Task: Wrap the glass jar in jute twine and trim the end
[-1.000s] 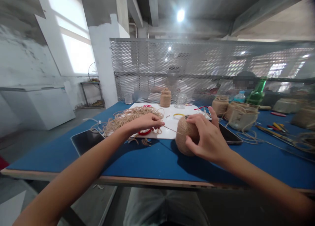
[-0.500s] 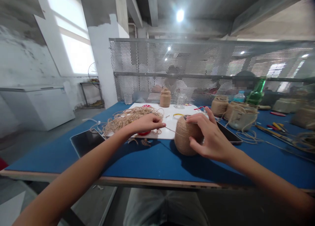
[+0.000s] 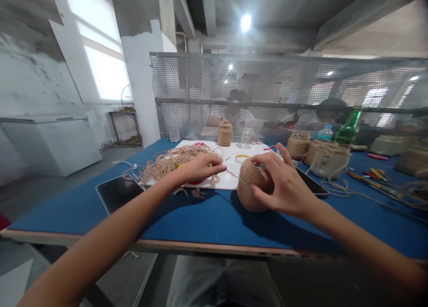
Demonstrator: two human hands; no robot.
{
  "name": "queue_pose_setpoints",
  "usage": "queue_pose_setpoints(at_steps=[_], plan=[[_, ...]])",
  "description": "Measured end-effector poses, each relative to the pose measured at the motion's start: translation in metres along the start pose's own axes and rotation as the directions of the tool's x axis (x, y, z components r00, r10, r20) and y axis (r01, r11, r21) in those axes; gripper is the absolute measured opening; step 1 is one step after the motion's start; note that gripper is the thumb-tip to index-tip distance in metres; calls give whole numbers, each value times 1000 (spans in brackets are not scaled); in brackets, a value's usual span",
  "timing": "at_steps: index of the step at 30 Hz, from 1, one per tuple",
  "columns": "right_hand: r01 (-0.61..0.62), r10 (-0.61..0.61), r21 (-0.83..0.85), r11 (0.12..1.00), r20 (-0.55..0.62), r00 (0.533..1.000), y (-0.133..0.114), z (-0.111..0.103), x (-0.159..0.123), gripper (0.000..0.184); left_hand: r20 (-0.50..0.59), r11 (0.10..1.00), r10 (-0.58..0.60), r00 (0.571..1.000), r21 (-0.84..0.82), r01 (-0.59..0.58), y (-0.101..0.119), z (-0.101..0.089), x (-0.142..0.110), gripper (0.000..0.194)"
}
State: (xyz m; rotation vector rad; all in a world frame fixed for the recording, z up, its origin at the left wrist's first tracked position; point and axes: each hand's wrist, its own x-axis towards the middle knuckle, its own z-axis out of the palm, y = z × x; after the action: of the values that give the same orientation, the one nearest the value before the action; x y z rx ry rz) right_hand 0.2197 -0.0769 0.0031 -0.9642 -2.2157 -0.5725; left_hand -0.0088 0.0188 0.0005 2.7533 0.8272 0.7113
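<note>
A taut strand of jute twine (image 3: 233,174) runs between my two hands. Its left end is pinched between the thumb and fingers of my left hand (image 3: 204,166). At the other end is a rounded, twine-wound ball (image 3: 250,186) on the blue table, with my right hand (image 3: 284,182) curved around its top and right side. The palm hides the ball's far right part. Under and behind my left wrist lies a loose heap of twine (image 3: 167,162), with a partly covered red and yellow item beside it.
A white board (image 3: 230,180) lies beyond my hands, bearing a twine-wrapped jar (image 3: 225,134), a clear glass jar (image 3: 246,137) and a yellow ring (image 3: 242,157). Phones flank me. More jars, a green bottle (image 3: 348,126) and tools stand right. A perforated metal screen (image 3: 200,84) closes the back.
The right fingers have shifted slightly over the top and front of the ball. My left hand keeps its pinch on the strand, moving very little.
</note>
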Motion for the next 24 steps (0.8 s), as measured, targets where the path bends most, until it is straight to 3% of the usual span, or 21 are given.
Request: queue_pose_setpoints(at_steps=[11,18,24], plan=[[10,-15,-79,997,-64,998,-7,10,-2,28,-63,1000,-1,998,4,1,2,-1,1,36],[-60,55,-141,988,-40,998,-8,6,1,53,-96,999,-17,995,29,20,1,4,2,37],[-75,75,-215,974,-12,997,-7,7,0,49,-93,1000,-15,996,13,16,4,7,1,37]])
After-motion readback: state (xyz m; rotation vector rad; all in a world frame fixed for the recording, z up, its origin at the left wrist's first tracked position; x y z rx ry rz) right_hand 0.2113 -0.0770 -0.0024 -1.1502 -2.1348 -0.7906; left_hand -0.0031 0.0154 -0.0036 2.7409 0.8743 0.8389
